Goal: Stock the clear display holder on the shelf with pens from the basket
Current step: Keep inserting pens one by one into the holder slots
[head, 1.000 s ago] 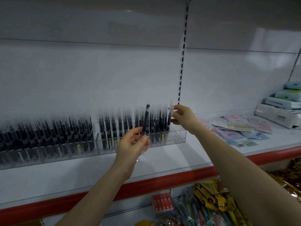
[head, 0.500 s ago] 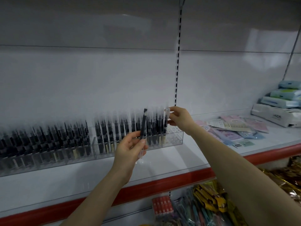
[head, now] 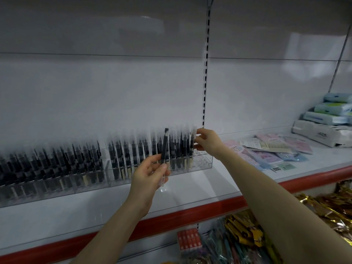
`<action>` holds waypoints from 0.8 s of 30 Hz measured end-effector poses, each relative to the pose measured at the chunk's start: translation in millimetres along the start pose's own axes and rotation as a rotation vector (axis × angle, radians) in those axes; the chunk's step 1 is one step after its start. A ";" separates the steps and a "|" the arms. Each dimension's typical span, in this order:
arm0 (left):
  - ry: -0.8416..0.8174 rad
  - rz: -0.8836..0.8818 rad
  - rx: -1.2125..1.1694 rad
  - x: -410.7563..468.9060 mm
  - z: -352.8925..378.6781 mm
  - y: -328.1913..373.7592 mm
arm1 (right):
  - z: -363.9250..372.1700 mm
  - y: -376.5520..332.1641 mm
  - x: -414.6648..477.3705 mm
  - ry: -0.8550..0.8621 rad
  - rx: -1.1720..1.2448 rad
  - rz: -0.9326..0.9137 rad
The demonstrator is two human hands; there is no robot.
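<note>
While your right hand (head: 207,142) is pinching the cap of the end pen (head: 192,143) between thumb and fingertips, that pen is standing in the last filled row of the clear display holder (head: 204,164), with its neighbours crowding close beside it. If you are pressing down at a slant, the tip is probably missing its hole and levering those neighbours sideways, and one leaning pen could be tipping a whole row.

Your left hand (head: 149,175) is gripping a spare pen (head: 165,147), fingers curled round its lower barrel, holding it roughly upright just in front of the filled rows. Its clear end appears to be pointing down while the stocked pens are showing pale caps on top, though the blur is making this hard to confirm. Seating it that way round would be spoiling the display. Swinging it across to the open holes at the holder's right end, you are also risking a knock against the standing caps.

The holder is sitting loose on the shelf (head: 190,187), so a firm push may be sliding it backward. The basket is lying out of view.
</note>
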State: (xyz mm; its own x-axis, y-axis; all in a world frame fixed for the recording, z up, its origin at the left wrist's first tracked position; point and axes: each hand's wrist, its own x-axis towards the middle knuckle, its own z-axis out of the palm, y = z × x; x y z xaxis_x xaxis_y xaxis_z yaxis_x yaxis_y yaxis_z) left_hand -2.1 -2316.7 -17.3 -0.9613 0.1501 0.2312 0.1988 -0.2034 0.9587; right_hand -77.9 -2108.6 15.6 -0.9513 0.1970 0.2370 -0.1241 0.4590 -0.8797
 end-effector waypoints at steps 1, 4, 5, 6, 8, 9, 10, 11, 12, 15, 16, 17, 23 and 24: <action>0.001 0.002 -0.004 -0.3 0.7 0.1 | -0.3 -1.0 -1.8 -0.002 -0.010 0.000; -0.010 0.011 -0.011 -2.0 1.7 1.7 | -0.8 0.6 -10.8 0.049 0.008 -0.014; -0.015 0.012 -0.019 -2.4 1.8 2.5 | -0.9 1.7 -15.3 0.106 0.023 -0.029; -0.019 0.013 -0.026 -3.1 1.6 3.2 | -1.1 2.7 -20.3 0.179 0.037 -0.052; -0.026 0.015 -0.038 -4.1 1.8 5.1 | -1.2 1.2 -32.8 0.304 0.067 -0.119; -0.030 0.014 -0.040 -4.9 2.3 6.1 | -0.7 -2.1 -40.6 0.335 0.094 -0.160; -0.033 0.012 -0.042 -5.9 3.0 7.0 | 0.7 -5.9 -48.6 0.348 0.125 -0.206; -0.035 0.009 -0.045 -6.9 3.8 7.9 | 2.5 -10.6 -57.0 0.357 0.144 -0.262; -0.036 0.006 -0.051 -8.2 4.5 9.2 | 5.0 -15.1 -65.0 0.365 0.134 -0.326; -0.043 -0.011 -0.077 -11.9 6.3 15.3 | 12.3 -24.1 -84.1 0.374 -0.074 -0.599; -0.050 -0.020 -0.086 -13.9 6.9 18.2 | 15.3 -24.6 -87.5 0.360 -0.152 -0.698; -0.059 -0.029 -0.093 -15.5 7.5 20.9 | 18.4 -23.9 -89.1 0.331 -0.217 -0.775; -0.098 -0.032 -0.116 -26.4 11.8 31.9 | 29.9 -24.7 -100.5 0.230 -0.430 -0.921; -0.107 -0.029 -0.111 -28.3 12.4 33.2 | 30.5 -25.0 -102.2 0.229 -0.454 -0.930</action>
State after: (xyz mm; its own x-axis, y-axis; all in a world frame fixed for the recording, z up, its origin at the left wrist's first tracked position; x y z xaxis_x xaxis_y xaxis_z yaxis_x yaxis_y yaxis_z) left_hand 34.0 -2315.7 10.1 -0.9392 0.2588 0.2255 0.1430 -0.3023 0.9424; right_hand 13.9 -2166.6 0.8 -0.4548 -0.2614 0.8514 -0.6139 0.7846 -0.0870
